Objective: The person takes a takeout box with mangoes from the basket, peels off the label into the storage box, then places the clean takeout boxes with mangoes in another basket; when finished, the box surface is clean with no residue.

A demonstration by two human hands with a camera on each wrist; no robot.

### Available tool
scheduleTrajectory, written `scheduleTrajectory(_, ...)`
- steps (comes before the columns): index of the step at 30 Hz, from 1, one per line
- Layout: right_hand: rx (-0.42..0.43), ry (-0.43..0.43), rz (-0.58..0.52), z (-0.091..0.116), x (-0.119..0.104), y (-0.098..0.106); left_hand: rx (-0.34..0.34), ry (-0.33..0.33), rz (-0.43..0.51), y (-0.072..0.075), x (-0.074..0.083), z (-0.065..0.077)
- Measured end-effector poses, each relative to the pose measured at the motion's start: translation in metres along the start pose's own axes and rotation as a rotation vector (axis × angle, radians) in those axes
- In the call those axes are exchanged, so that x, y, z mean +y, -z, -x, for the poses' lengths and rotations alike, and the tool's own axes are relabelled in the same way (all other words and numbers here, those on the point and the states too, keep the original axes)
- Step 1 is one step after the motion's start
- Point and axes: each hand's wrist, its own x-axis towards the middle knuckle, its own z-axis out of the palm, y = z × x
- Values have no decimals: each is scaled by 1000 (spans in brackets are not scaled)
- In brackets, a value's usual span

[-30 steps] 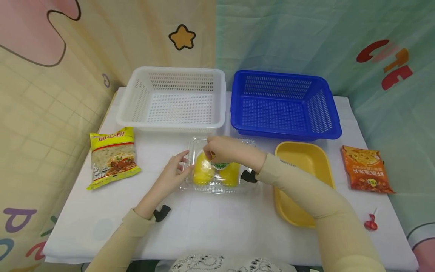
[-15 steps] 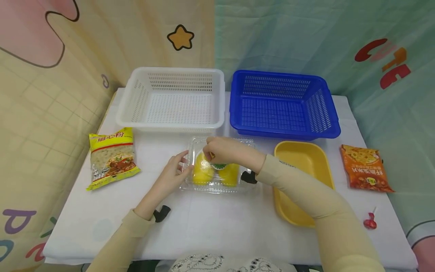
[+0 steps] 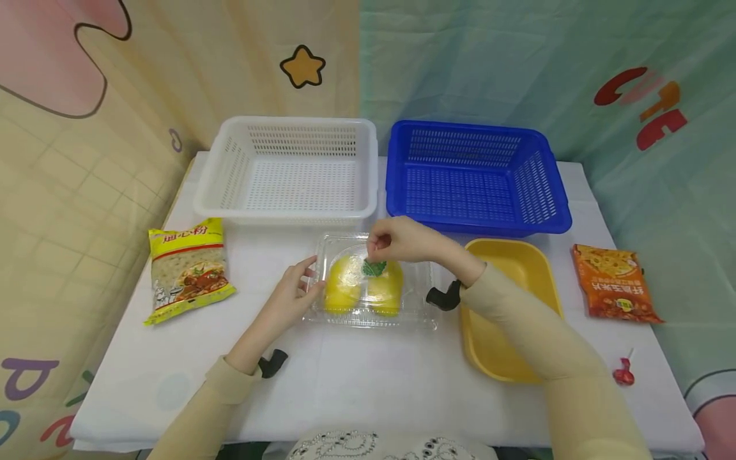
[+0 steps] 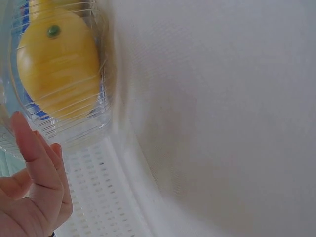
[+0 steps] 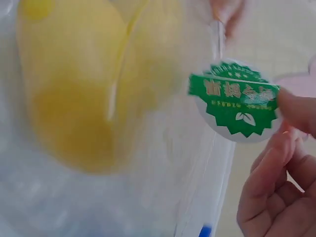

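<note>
A clear plastic clamshell box (image 3: pixel 415 281) with two yellow fruits (image 3: pixel 342 295) inside lies at the middle of the table in the head view. My left hand (image 3: pixel 289 295) rests against its left side, fingers extended; the left wrist view has these fingertips at the box wall, beside a yellow fruit (image 4: pixel 61 69) with a green spot. Over the lid, my right hand (image 3: pixel 405 239) pinches a round green-and-white sticker (image 5: pixel 239 113) by its edge, between thumb and fingers. The sticker stands up from the lid in the right wrist view, its printed side showing.
Behind the box stand a white basket (image 3: pixel 287 216) and a blue basket (image 3: pixel 477 225). A yellow tray (image 3: pixel 508 358) lies under my right forearm. Left is a yellow food bag (image 3: pixel 191 268); right are an orange snack bag (image 3: pixel 615 283) and a red lollipop (image 3: pixel 623 372).
My right hand has moved right and slightly away from me, pinching the sticker, which has shifted from its earlier place over the lid. The left hand has stayed at the box's side.
</note>
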Motion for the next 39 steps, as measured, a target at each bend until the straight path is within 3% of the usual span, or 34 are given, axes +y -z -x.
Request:
scheduleTrajectory(6, 112, -218, -361, 48, 32, 21, -11, -2, -4, -2, 1, -1)
scheduleTrajectory(13, 300, -362, -618, 121, 71, 32, -23, -5, -9, -2, 4, -2)
scheduleTrajectory(17, 305, -461, -712, 154, 96, 31, -27, 5, -6, -1, 4, -1)
scheduleTrajectory(21, 252, -596, -718, 170, 120, 22, -27, 16, -5, 1, 2, 0)
scheduleTrajectory(25, 222, -697, -716, 172, 135, 11, -23, 22, -9, 1, 1, 0)
scheduleTrajectory(31, 190, -725, -570, 165, 141, 4, -12, 18, -8, -1, 0, 0)
scheduleTrajectory(39, 248, -743, -335, 155, 143, -5, -14, 13, -15, -1, 2, 1)
